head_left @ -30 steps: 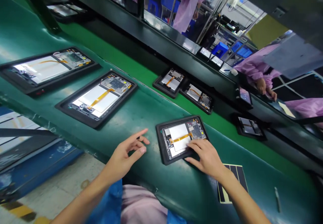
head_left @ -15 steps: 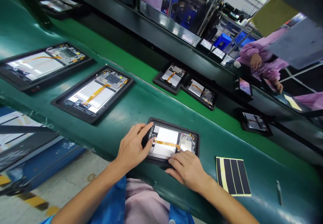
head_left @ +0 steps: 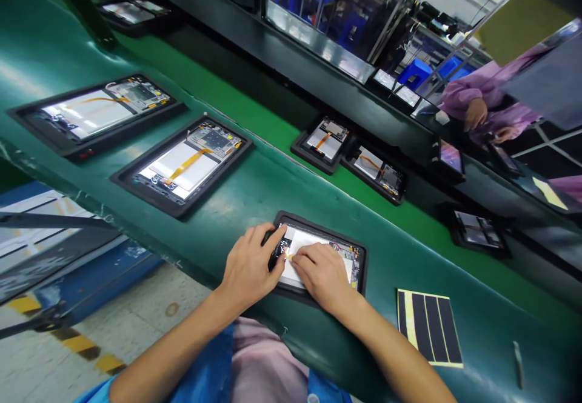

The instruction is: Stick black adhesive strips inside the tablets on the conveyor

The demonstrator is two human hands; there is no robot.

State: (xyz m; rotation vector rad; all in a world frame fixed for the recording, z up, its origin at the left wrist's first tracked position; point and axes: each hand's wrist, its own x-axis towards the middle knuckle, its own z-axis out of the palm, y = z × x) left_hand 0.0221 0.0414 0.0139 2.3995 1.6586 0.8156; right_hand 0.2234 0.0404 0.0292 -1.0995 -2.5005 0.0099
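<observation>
While resting the left hand (head_left: 251, 262), thumb and fingers apart, on the left end of the open tablet (head_left: 302, 239), bunching the right hand (head_left: 326, 274) fingertips right at the yellowish ribbon (head_left: 288, 257). Honestly can't tell if actually pinching it. Got the tablet sitting in a black tray (head_left: 364, 266), close to the near edge of the table (head_left: 488, 354). Could easily crease or tear the ribbon by tugging crooked, or tip the tray off by shoving too hard toward that edge.

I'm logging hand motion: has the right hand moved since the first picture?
Yes. The right hand has moved left, farther from the black-striped sheet lying on the green bench.
</observation>
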